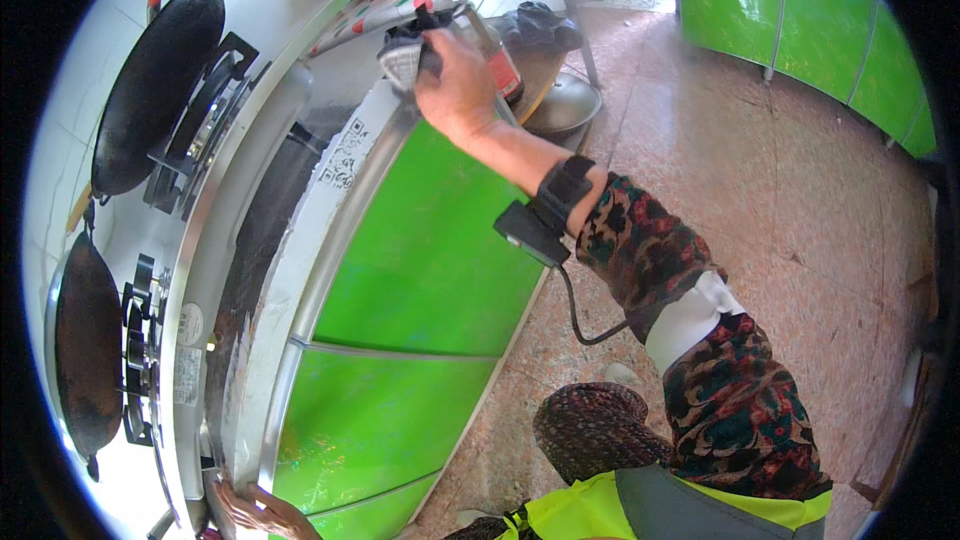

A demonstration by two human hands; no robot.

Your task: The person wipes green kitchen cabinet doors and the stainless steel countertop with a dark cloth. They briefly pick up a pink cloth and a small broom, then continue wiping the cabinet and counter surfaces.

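The right hand [462, 88] clamps its grip on a crumpled grey-black cloth [402, 60] at the white-edged tabletop's [285, 265] far end, near a red-labelled container [506, 76]; the left hand [262, 514] touches the front edge, grip unclear.

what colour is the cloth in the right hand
The cloth is black with a pale grey-white part, seen in the head view.

Head-worn left fisheye, looking down, fairly near, right hand [458, 88] and left hand [262, 514] both in view

Right arm [640, 235] stretches forward, right hand [458, 85] curled; left hand [265, 515] lies low.
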